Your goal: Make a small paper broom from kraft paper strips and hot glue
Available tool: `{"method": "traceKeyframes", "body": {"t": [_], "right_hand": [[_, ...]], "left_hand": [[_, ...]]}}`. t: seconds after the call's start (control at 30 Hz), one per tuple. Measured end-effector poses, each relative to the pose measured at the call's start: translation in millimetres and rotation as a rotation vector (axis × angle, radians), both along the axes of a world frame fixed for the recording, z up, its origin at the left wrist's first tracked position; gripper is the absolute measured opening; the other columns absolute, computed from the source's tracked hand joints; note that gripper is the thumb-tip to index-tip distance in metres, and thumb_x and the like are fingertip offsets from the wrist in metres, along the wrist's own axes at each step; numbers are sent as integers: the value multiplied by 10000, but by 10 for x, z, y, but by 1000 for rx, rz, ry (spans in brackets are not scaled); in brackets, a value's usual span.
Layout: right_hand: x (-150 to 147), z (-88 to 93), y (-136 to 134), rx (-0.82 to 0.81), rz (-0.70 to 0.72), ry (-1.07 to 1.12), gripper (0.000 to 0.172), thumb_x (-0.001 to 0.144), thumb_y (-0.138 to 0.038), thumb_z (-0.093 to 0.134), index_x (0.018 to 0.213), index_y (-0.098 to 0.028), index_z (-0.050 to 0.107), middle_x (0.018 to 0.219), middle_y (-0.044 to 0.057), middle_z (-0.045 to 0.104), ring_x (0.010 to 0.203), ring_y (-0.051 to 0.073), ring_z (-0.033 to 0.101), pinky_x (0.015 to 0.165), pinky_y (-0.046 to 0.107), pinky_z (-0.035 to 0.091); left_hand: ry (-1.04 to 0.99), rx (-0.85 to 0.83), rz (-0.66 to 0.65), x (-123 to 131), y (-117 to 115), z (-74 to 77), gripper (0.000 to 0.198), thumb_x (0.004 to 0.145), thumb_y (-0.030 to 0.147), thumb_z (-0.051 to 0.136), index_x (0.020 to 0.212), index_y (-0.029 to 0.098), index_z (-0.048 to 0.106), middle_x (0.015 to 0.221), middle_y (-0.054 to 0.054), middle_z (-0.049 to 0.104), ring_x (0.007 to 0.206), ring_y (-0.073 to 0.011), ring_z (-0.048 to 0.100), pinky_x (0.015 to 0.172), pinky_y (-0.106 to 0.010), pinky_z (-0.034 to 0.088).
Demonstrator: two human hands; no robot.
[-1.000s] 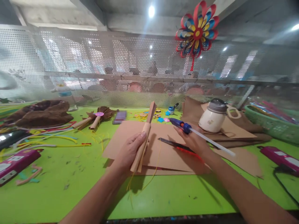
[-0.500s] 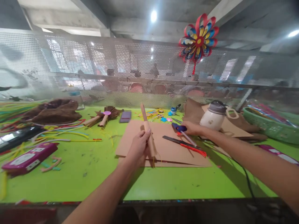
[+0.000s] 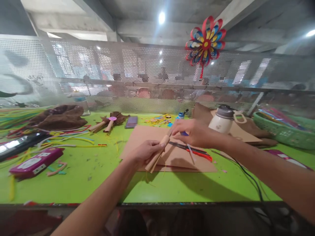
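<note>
My left hand (image 3: 149,151) is closed around a narrow roll of brown paper (image 3: 164,141), tilted with its upper end pointing away and its lower end split toward me. Over the upper end is my right hand (image 3: 193,132), fingers curled. A dark blue glue gun (image 3: 184,133) shows beneath those fingers, with a whitish glue stick (image 3: 191,154) trailing from its back; the hand covers most of the gun. Under both hands lies a brown paper sheet (image 3: 137,137). Red-handled scissors (image 3: 200,155) rest on it, just below my right hand.
A cream jug (image 3: 220,122) and a green basket (image 3: 283,128) stand on the right. A black cord (image 3: 257,180) crosses the right side. Leftward lie a brown paper flower (image 3: 112,121), pipe cleaners (image 3: 78,141) and a purple case (image 3: 36,163). A perforated screen (image 3: 137,75) stands behind.
My right hand has moved left and up from the right side to the roll's upper end, the glue gun shifting with it. My left hand has tilted the roll, its lower end swinging left.
</note>
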State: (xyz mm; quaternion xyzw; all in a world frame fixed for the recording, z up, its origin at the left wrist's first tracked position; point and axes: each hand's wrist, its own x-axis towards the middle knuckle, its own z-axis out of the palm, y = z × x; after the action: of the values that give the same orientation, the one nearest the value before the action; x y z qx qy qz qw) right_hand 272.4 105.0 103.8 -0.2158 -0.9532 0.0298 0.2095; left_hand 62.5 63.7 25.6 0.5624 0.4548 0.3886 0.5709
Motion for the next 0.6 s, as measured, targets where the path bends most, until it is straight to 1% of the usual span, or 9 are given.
{"method": "traceKeyframes", "body": {"t": [0.03, 0.1, 0.2, 0.27, 0.3, 0.37, 0.47, 0.53, 0.6], "right_hand": [[-72, 23, -87, 48, 69, -53, 174, 838, -187, 545, 897, -159, 707, 935, 84, 692, 927, 198, 577, 827, 323, 426], [-149, 39, -209, 67, 139, -199, 173, 852, -179, 544, 924, -151, 700, 955, 97, 681, 970, 216, 555, 850, 342, 409], [-135, -14, -293, -55, 128, -357, 215, 894, -226, 506, 940, -143, 699, 880, 95, 673, 839, 200, 572, 747, 310, 413], [-93, -100, -313, -136, 108, -355, 266, 918, -237, 460, 937, -136, 705, 850, 93, 659, 755, 175, 563, 673, 279, 394], [-75, -156, -316, -170, 93, -329, 287, 924, -244, 447, 925, -132, 711, 836, 92, 653, 723, 163, 553, 646, 267, 380], [-59, -294, -298, -237, 53, -264, 333, 931, -297, 442, 895, -126, 726, 795, 85, 643, 677, 146, 530, 607, 252, 356], [-82, -543, -200, -336, -16, -165, 414, 910, -434, 461, 880, -133, 744, 765, 71, 654, 661, 143, 524, 585, 246, 341], [-114, -709, -100, -396, -45, -125, 439, 897, -462, 458, 862, -133, 746, 763, 61, 672, 669, 146, 540, 586, 243, 347], [-148, -844, -1, -442, -70, -120, 398, 883, -420, 474, 838, -130, 743, 757, 52, 686, 668, 148, 551, 583, 240, 352]], "left_hand": [[110, 67, -48, -27, -20, 66, 315, 726, 467, 651, 688, 154, 638, 587, 5, 550, 507, -105, 452, 475, -202, 338], [330, 169, -191, -77, -46, 235, 321, 753, 480, 609, 681, 170, 643, 569, 28, 508, 513, -101, 401, 487, -206, 301], [671, 239, -475, -112, -16, 500, 302, 756, 460, 608, 691, 167, 638, 580, 50, 480, 545, -91, 363, 522, -210, 279], [764, 249, -644, -102, 55, 602, 278, 757, 439, 608, 701, 169, 639, 605, 56, 488, 573, -89, 367, 558, -215, 299], [792, 231, -707, -90, 101, 615, 268, 740, 432, 626, 693, 168, 636, 598, 59, 485, 574, -89, 368, 564, -217, 303], [809, 157, -773, -65, 204, 568, 267, 725, 434, 633, 697, 169, 632, 592, 59, 492, 582, -94, 388, 568, -221, 310], [813, 93, -764, -61, 365, 375, 303, 738, 465, 599, 728, 165, 636, 611, 49, 517, 610, -106, 419, 577, -220, 320], [878, 180, -737, -89, 457, 230, 333, 745, 487, 583, 731, 160, 640, 606, 49, 509, 617, -104, 408, 572, -215, 307], [969, 271, -679, -133, 520, 110, 340, 751, 490, 568, 743, 160, 651, 605, 50, 508, 607, -100, 396, 555, -214, 288]]}}
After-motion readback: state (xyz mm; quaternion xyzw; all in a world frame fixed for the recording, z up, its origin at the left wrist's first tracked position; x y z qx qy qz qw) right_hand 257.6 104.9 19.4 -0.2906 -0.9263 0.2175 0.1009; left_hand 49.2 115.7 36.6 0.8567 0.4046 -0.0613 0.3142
